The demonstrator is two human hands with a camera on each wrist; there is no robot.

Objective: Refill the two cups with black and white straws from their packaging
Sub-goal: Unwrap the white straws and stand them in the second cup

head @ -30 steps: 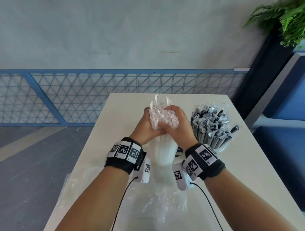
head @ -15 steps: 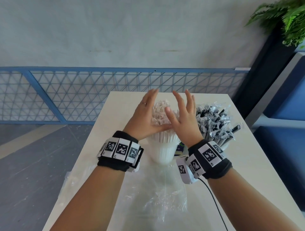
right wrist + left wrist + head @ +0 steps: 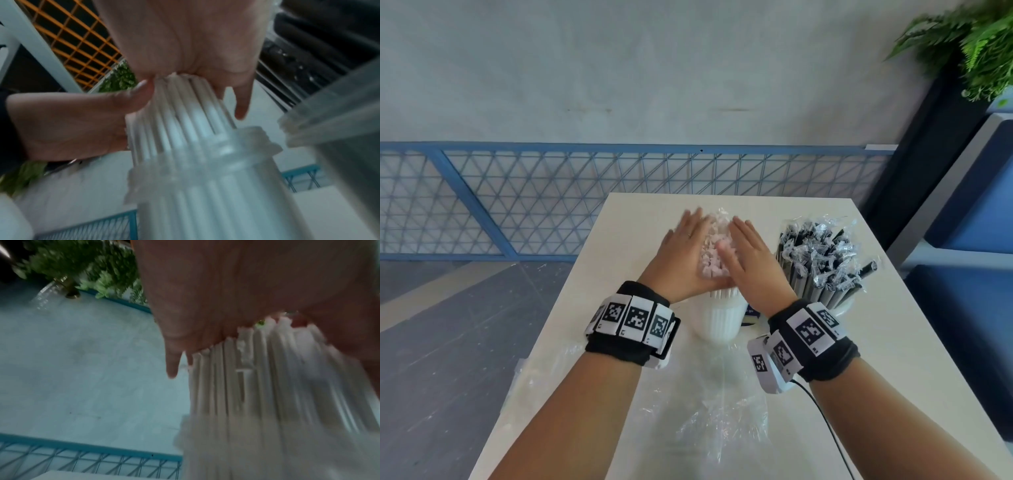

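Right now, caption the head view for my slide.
Both flat hands, left hand and right hand, press white straws in the white cup.

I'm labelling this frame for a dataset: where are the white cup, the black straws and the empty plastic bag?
white cup (image 3: 717,320), head view, on its ribbed side wall.
black straws (image 3: 822,260), head view, on the wrapped tops of the bundle.
empty plastic bag (image 3: 722,421), head view, on the crumpled clear film.

Likely a café or office lounge rather than a home — a small white table (image 3: 640,219) mid-frame, a bare grey wall (image 3: 619,68) above blue mesh railing (image 3: 551,192), a potted fern (image 3: 976,44) at upper right, blue upholstered seating (image 3: 969,212) at right.
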